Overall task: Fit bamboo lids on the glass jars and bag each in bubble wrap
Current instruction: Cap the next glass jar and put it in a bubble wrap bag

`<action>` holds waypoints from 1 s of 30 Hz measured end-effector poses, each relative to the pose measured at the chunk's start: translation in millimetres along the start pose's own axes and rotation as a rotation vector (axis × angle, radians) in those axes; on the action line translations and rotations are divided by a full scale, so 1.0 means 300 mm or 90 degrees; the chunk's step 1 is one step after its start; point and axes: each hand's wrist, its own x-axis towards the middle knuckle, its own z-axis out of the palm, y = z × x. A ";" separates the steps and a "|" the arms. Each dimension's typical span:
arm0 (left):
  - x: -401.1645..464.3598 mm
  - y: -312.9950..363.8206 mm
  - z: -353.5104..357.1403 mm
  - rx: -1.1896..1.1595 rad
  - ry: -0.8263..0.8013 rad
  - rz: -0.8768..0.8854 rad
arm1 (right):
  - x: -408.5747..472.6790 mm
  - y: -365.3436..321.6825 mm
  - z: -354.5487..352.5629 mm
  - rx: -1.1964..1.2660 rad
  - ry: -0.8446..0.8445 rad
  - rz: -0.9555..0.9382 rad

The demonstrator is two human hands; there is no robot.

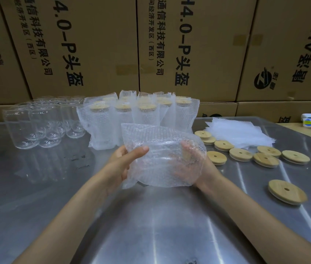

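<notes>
Two bare hands hold a bubble wrap bag [162,155] just above a steel tabletop [150,225]. The left hand [126,161] grips the bag's left edge, thumb curled over it. The right hand [190,159] is inside the bag, its fingers [186,147] seen blurred through the wrap around a lidded glass jar [166,159]. Beyond the fingers stand wrapped jars [131,117]; left of them, bare glass jars [42,122]; right, loose bamboo lids [265,159] and flat bags [240,134].
</notes>
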 end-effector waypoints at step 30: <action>-0.038 -0.106 0.197 -0.158 -0.042 0.061 | -0.058 -0.035 0.066 0.201 -0.106 -0.065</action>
